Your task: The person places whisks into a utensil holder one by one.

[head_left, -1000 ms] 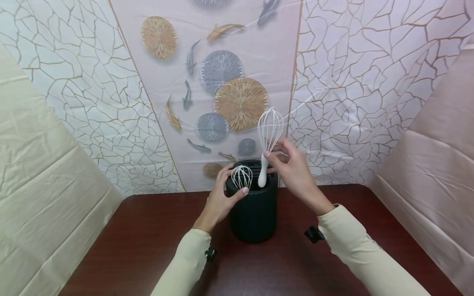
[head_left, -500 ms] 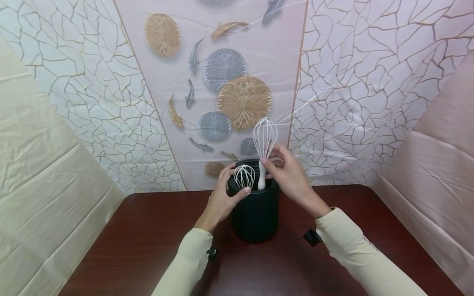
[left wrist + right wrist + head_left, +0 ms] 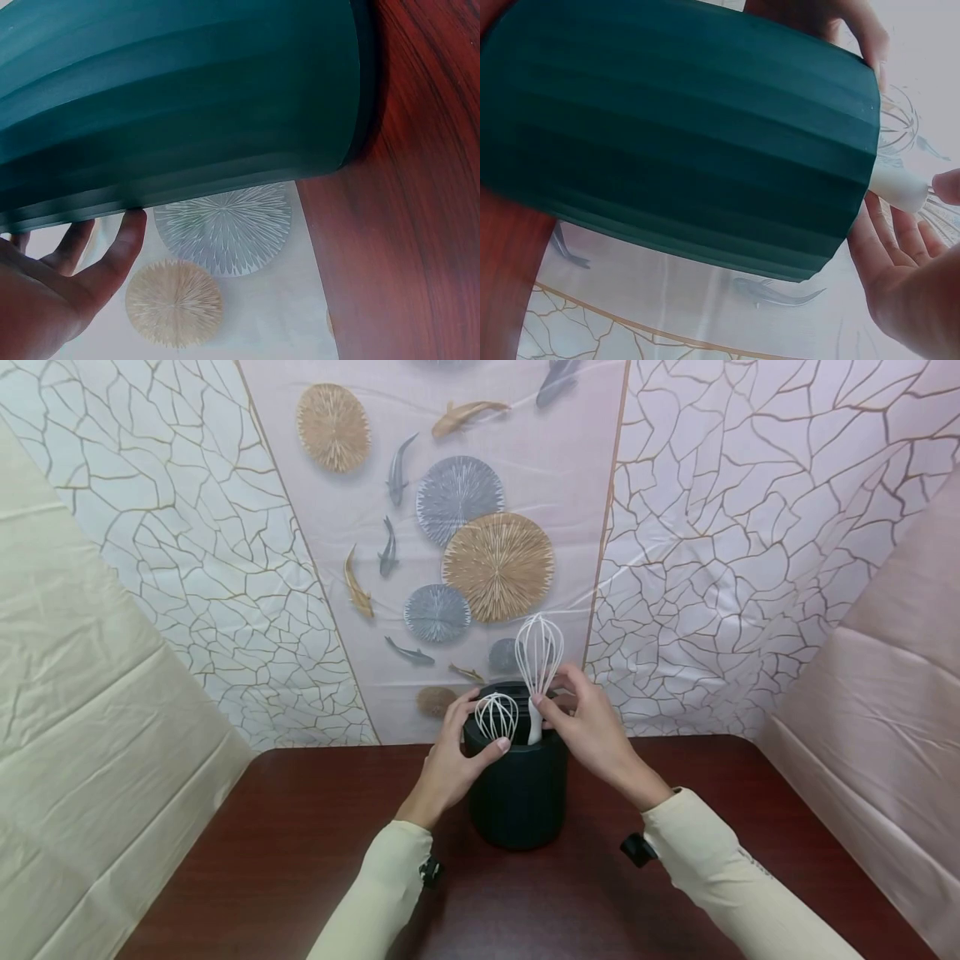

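A dark green ribbed utensil holder (image 3: pixel 517 802) stands upright on the table. My left hand (image 3: pixel 453 768) grips its left side near the rim, thumb in front and fingers behind. The left wrist view shows fingertips (image 3: pixel 131 225) against the ribbed wall. Inside the holder, close to that hand, a small white whisk (image 3: pixel 497 717) shows only its wire head above the rim. My right hand (image 3: pixel 596 731) pinches a larger white whisk (image 3: pixel 538 647) at the top of its handle, wires upward. Its handle's lower end is inside the holder's mouth, partly hidden by the wall in the right wrist view.
The dark red-brown table (image 3: pixel 315 843) extends around the holder. Behind stands a patterned cloth backdrop (image 3: pixel 450 560) with fish and round motifs. Cream cloth panels (image 3: pixel 97 710) close off both sides.
My right hand has lowered the larger whisk, moving its handle down into the holder's mouth. My left hand has kept its grip on the holder. The head view has shifted slightly.
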`<state>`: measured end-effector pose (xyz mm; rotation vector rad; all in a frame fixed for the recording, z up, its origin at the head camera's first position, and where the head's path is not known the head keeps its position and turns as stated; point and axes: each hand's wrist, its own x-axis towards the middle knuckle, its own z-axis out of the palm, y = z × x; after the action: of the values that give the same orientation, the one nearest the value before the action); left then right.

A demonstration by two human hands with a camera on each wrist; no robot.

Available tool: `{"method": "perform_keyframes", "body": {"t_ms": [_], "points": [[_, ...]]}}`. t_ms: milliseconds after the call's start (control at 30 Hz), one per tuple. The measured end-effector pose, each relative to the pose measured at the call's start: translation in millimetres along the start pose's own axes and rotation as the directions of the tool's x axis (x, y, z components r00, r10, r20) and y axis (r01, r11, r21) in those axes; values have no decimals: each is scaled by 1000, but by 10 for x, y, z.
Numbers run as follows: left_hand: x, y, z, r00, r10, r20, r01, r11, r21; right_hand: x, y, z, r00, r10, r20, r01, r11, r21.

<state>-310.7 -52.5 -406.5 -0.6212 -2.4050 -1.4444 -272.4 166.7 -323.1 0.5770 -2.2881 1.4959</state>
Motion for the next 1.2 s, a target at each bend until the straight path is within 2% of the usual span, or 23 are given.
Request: {"method": "perform_keyframes", "body": {"t_ms": [400,833,1200], "points": [[-1,-3,7,1000,-12,2,12,1000,10,-51,37,19,998,-52,-17,49,990,-135],[2,6,4,1000,-16,5,16,1000,11,-112,155,33,993,-110,-43,101,980,-174],[-3,-12,5,1000,-8,4,8,1000,11,-167,209,77,993,-91,-71,75,977,-198]]}}
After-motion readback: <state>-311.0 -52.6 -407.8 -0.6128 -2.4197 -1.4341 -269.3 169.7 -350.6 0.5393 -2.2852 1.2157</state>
